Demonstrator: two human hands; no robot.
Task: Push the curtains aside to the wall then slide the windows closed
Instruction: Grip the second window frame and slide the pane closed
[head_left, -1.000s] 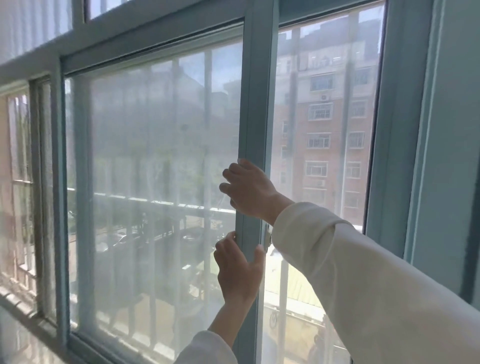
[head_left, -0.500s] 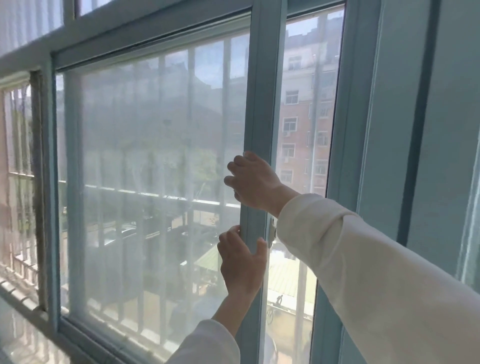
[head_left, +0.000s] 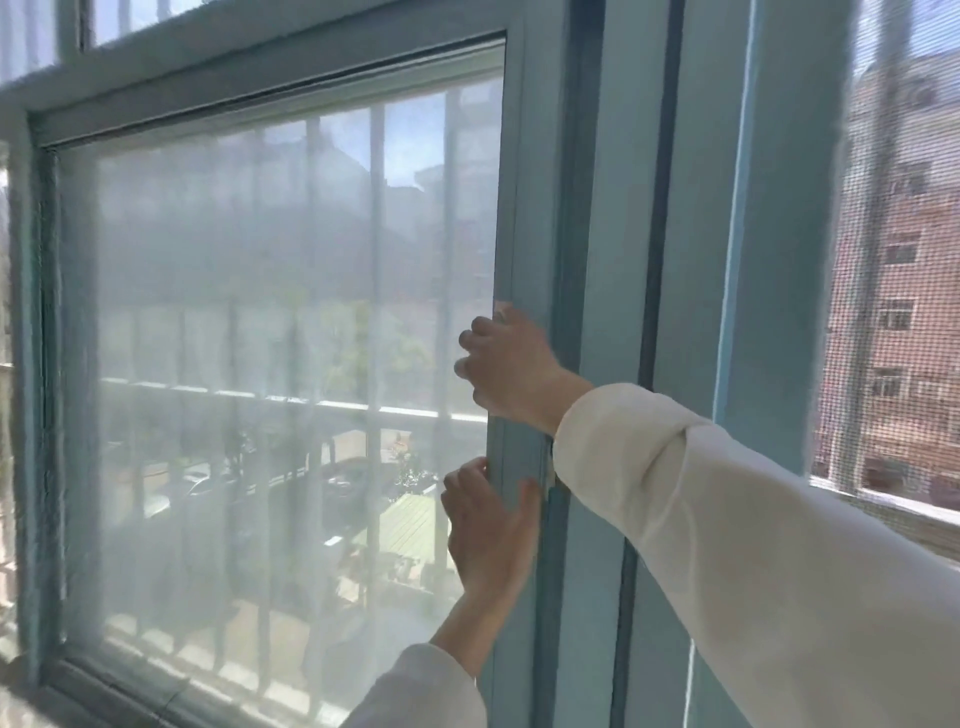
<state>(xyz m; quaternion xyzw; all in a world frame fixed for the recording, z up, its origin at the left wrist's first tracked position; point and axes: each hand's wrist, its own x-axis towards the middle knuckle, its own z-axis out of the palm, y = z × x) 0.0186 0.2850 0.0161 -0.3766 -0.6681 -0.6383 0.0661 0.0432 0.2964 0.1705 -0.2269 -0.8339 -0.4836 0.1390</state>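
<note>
Grip: right hand curled over the sliding window's stile; left hand below it, fingers wrapping the stile's edge.
Window: stile apparently against the middle frame post.
Right of post: mesh screen.

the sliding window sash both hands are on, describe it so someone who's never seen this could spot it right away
Start at the big blue-grey window frame filling the view. The sliding sash is its wide left pane, hazy and whitish, with bars showing outside. Unlike the mesh-screened opening at far right, its right-hand upright carries the right hand above the left hand.
</note>
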